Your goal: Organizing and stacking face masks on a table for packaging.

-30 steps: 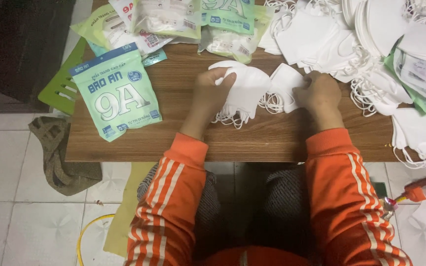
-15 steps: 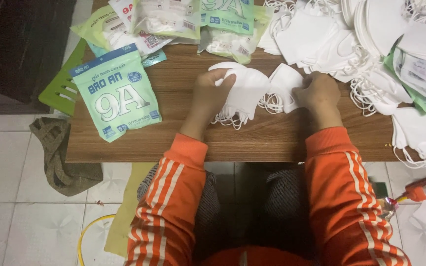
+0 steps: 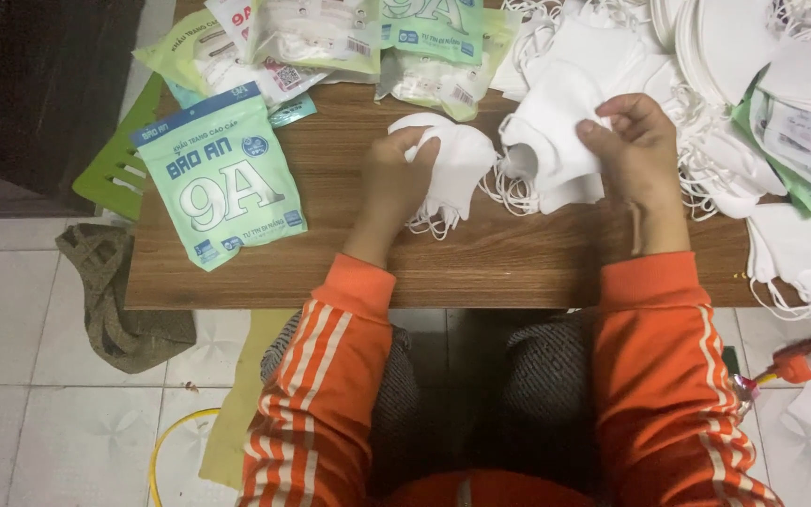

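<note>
My left hand (image 3: 394,183) grips a small stack of white face masks (image 3: 457,164) with dangling ear loops, held just above the brown wooden table (image 3: 330,253). My right hand (image 3: 635,150) pinches another white mask (image 3: 556,141) and lifts it from the pile, its loops (image 3: 509,188) trailing toward the left stack. Both forearms wear orange sleeves with white stripes.
A light green mask pouch (image 3: 222,178) lies flat at the table's left. More filled pouches (image 3: 330,38) sit along the far edge. A large heap of loose white masks (image 3: 753,75) covers the right side. A rag (image 3: 110,291) and yellow cable (image 3: 166,446) lie on the tiled floor.
My right hand has risen from the table and picked up a white mask, turning it toward me. My left hand keeps its stack in nearly the same place.
</note>
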